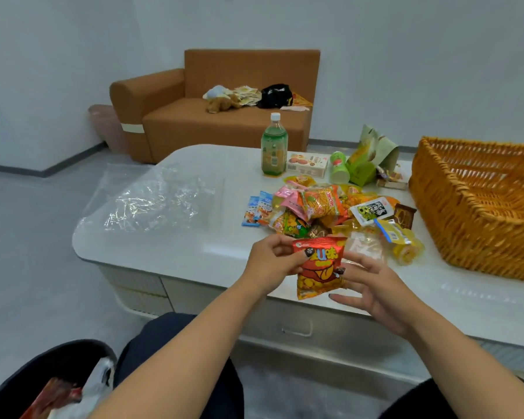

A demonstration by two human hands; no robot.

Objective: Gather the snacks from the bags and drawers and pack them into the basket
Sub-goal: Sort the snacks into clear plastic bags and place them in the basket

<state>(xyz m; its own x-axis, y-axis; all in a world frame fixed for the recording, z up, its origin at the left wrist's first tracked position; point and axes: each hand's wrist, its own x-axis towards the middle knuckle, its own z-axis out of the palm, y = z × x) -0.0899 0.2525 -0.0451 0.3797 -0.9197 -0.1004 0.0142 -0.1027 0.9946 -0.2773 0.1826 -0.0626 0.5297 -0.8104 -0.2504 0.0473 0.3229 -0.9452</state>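
While pinched by left hand (270,261) with right hand (372,293) slack beside, could drop crinkly red-orange foil snack packet (319,269) off white table's (170,252) near edge.

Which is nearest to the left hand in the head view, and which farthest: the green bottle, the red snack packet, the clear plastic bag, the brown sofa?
1. Red snack packet: pinched by the left hand.
2. Clear plastic bag: on the table, to the left.
3. Green bottle: standing at the table's far edge.
4. Brown sofa: beyond the table.
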